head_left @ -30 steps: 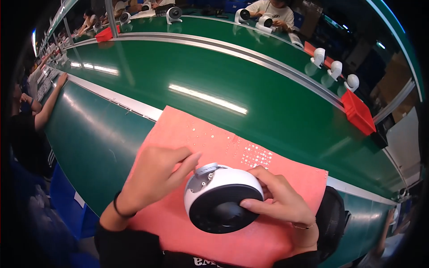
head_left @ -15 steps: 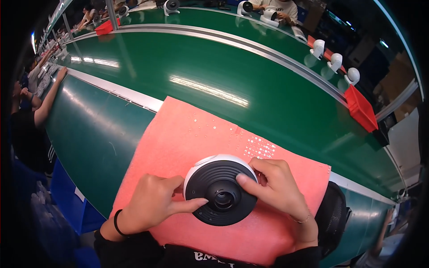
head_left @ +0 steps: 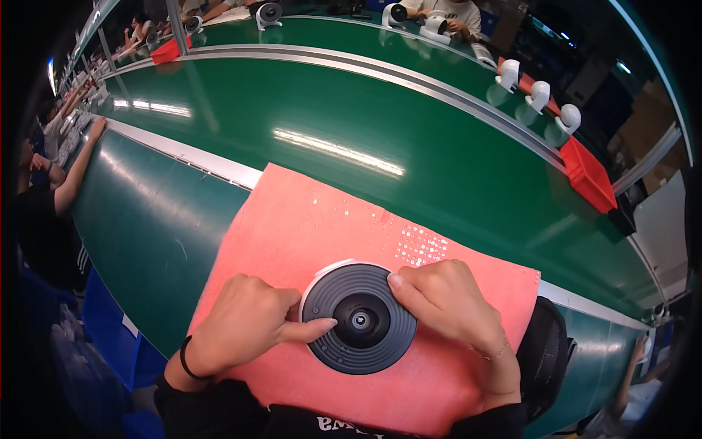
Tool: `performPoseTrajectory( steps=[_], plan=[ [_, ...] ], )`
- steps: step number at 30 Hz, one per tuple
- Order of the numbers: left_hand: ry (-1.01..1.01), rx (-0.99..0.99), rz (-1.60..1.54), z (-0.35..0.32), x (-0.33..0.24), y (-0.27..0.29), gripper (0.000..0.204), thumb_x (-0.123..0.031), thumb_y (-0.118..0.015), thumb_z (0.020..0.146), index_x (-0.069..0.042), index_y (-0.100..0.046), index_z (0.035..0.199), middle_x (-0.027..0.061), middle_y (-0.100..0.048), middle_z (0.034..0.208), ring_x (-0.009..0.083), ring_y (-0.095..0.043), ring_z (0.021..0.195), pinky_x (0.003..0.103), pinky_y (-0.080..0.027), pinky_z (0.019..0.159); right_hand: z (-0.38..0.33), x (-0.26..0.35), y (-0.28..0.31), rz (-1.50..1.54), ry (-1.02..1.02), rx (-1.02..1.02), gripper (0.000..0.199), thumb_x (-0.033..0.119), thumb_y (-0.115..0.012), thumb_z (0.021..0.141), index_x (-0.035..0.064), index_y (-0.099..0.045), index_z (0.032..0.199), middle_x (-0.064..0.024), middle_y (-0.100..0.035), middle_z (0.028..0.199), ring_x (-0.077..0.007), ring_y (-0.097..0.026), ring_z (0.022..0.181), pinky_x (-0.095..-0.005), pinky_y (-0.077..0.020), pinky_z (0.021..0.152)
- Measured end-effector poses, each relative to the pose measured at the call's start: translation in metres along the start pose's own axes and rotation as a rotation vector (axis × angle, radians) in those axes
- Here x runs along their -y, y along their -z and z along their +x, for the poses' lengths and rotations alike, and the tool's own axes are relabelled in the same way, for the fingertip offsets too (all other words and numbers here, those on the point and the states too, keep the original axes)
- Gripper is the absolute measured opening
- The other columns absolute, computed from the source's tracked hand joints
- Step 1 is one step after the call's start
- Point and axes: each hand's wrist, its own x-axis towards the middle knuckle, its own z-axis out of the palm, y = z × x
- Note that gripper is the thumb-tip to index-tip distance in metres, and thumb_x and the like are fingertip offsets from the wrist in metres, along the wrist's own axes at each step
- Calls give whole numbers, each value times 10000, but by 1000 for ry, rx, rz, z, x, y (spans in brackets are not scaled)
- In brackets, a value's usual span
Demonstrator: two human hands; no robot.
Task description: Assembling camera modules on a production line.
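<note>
A round camera head [head_left: 380, 347] with a ribbed dark face, a lens in its middle and a white shell faces up above a pink cloth [head_left: 468, 388]. My left hand [head_left: 252, 322] grips its left side, the thumb lying on the dark face beside the lens and the fingers hidden behind. On the upper right rim, my right hand [head_left: 446, 300] has its thumb on the edge, the other fingers curled round and partly hidden. Beyond the camera head, several small shiny round pieces [head_left: 420, 245] lie in rows on the cloth, with a few scattered to their left.
A green conveyor belt [head_left: 241, 95] runs past the bench. Red bins [head_left: 587, 175] stand along its far rail. White cameras [head_left: 539, 95] sit on the far side, where a person [head_left: 461, 22] works. To the left, another person's arm [head_left: 80, 168] rests at the bench edge. A blue bin [head_left: 110, 322] is lower left.
The camera head has tilted, so its lens now faces more directly up at me. My right thumb has slid outward from the dark face to the rim.
</note>
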Motion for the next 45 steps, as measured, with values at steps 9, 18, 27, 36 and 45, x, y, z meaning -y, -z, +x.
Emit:
performPoseTrajectory(
  steps=[9, 18, 27, 36, 45],
  plan=[
    [-78, -10, 38, 7, 5, -8, 449, -442, -668, 712, -16, -604, 587, 93, -543, 479, 256, -553, 433, 344, -440, 459, -10, 25, -3, 5, 457, -112, 533, 392, -677, 709, 44, -542, 1090, -76, -517, 1014, -245, -491, 978, -394, -396, 823],
    [33, -19, -6, 6, -17, -22, 396, -407, -684, 702, -34, -627, 580, 78, -556, 481, 227, -564, 437, 309, -448, 449, -31, 12, -17, 291, 619, -168, 412, 88, -588, 772, -7, -513, 1166, -165, -500, 1148, -290, -488, 1068, -396, -368, 905],
    [35, 21, 47, 8, -26, -29, 420, -434, -693, 694, -37, -624, 578, 78, -544, 466, 240, -553, 418, 310, -442, 435, -43, 2, -9, 299, 532, -107, 460, 130, -614, 771, 23, -488, 1201, -150, -505, 1105, -300, -504, 1053, -386, -403, 900],
    [95, 141, 121, 16, -30, -27, 482, -464, -610, 759, -24, -621, 562, 99, -546, 465, 274, -569, 457, 353, -465, 492, -34, -19, -10, 292, 105, -168, 450, 349, -525, 863, 12, -455, 1153, -209, -565, 1034, -354, -567, 958, -420, -444, 818],
    [155, 221, -1147, 8, -28, -68, 631, -218, -687, 765, 26, -413, 1278, 128, -534, 1164, 189, -557, 1006, 320, -461, 861, -42, -29, -6, 762, -70, 191, 483, 294, -576, 869, 30, -357, 1208, -190, -527, 1130, -281, -527, 1057, -356, -411, 904]
  ],
)
